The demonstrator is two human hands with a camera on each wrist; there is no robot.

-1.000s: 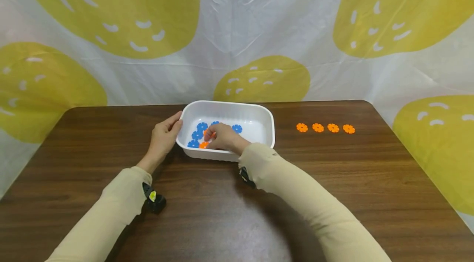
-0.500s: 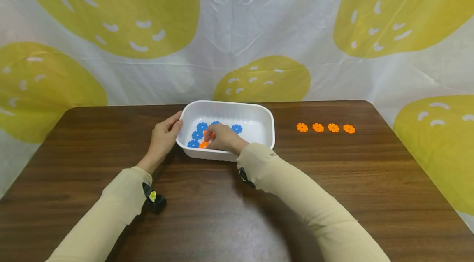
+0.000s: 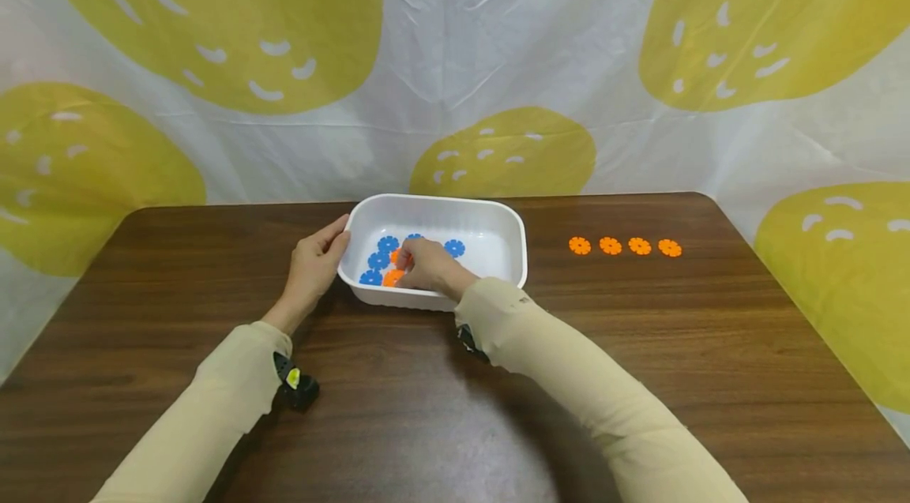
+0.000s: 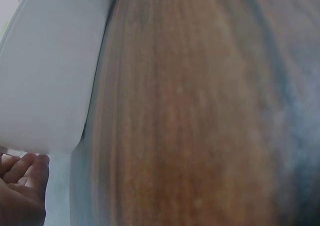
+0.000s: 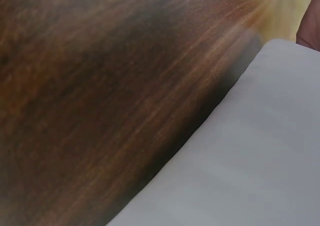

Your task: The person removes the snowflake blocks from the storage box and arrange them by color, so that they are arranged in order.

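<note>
Brown worktop (image 3: pixel 398 408) | left grip (image 3: pixel 313 262) holds white tray (image 3: pixel 398 296) | right grip (image 3: pixel 431 264) over orange piece (image 3: pixel 392 279), pinch unclear | barely moved since a second ago; likely same step

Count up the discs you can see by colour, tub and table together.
Orange flat notched discs: at least 6, 4 on the brown wood-grain table, 2 in the white rectangular tub
Blue flat notched discs: 5 visible, in the tub
Total: at least 11; the right hand may hide more
</note>
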